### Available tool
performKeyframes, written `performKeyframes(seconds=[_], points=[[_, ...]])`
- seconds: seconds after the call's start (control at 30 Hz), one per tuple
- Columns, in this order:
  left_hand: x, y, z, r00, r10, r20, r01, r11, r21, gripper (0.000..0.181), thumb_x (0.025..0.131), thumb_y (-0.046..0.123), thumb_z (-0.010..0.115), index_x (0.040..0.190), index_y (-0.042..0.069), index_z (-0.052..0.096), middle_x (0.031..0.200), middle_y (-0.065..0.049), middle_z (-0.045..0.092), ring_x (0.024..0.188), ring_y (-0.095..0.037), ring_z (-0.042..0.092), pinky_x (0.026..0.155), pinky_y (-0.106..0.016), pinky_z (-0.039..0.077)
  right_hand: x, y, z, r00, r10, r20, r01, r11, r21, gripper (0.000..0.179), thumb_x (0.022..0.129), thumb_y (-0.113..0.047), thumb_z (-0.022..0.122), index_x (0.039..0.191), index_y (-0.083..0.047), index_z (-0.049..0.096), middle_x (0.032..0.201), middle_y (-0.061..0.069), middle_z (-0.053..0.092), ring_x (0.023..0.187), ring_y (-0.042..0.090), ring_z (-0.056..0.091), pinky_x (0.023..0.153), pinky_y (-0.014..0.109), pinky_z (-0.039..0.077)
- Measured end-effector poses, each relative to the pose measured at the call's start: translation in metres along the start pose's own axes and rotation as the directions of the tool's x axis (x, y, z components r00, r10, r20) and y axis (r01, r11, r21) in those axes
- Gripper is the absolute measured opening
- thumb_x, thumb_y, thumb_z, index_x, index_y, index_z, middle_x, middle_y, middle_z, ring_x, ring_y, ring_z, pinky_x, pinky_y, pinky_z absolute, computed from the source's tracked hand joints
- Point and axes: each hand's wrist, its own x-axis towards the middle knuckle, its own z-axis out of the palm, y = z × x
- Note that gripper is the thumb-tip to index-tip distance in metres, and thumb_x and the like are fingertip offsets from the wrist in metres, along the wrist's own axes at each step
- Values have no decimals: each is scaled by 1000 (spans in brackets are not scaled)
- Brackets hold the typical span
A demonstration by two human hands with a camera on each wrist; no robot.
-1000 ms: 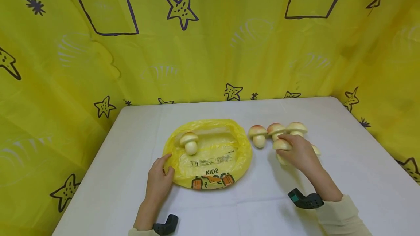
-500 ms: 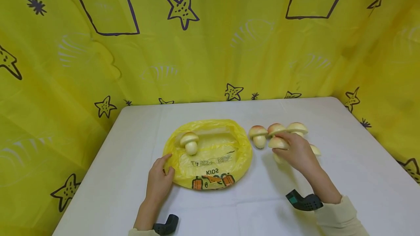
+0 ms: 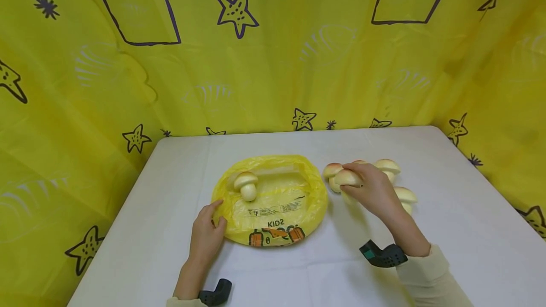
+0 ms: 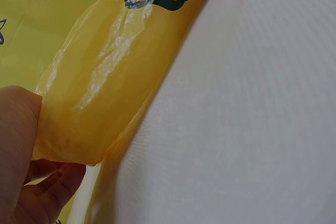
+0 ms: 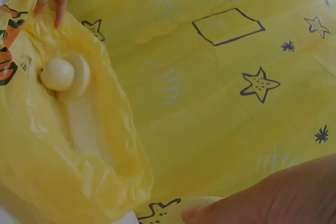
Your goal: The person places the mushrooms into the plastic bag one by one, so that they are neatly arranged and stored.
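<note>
A yellow plastic bag (image 3: pixel 315 207) with printed orange figures lies with its mouth spread wide on the white table. Inside it is one toy mushroom (image 3: pixel 246 186), seen stem-first in the right wrist view. My left hand (image 3: pixel 206 231) pinches the bag's left rim between thumb and fingers, as the left wrist view shows up close. To the right of the bag, my right hand (image 3: pixel 375 191) holds another toy mushroom (image 3: pixel 347 177) by its pale cap. That mushroom overlaps a standing reddish-capped mushroom (image 3: pixel 333 170) in the head view.
Behind the right hand stand more mushrooms, one at the back (image 3: pixel 386 166) and one nearer the right (image 3: pixel 405 195). Another cap is mostly hidden by the hand. A yellow curtain (image 3: pixel 273 75) with stars hangs around the table (image 3: pixel 273 281).
My right hand has carried its mushroom leftward from the group towards the bag, uncovering the mushroom at the right. The left hand and the bag have stayed put.
</note>
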Motion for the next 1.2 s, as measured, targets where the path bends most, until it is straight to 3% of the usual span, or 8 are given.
performKeyframes(seconds=[0.23,0.5,0.83,1.2], points=[[0,-1,0,1000,1,-3,-1,1000,4,38,80,-1,56,118,-1,58,111,-15,58,108,-30,52,87,-45,42,10,-11,6,999,7,32,-8,1000,21,39,76,-6,71,113,3,61,110,19,61,104,38,51,88,51,37],[1,-2,0,1000,-3,1,3,1000,1,38,80,0,56,118,0,58,111,-15,58,108,-30,52,87,-45,42,19,-23,14,998,35,52,-35,999,-11,42,77,-12,71,117,-1,61,113,17,60,107,36,51,87,50,38],[1,-2,0,1000,-16,8,16,1000,0,39,80,0,56,119,0,58,111,-15,58,108,-30,52,87,-45,42,24,-35,35,994,52,96,-64,991,121,43,77,-9,71,118,2,59,115,19,58,110,36,49,89,50,39],[1,0,0,1000,-18,6,18,1000,-6,39,80,-1,57,119,0,58,112,-16,58,109,-31,51,88,-45,41,28,-44,52,995,46,84,-57,990,127,44,76,-12,73,117,-1,61,115,17,60,109,36,51,87,50,40]])
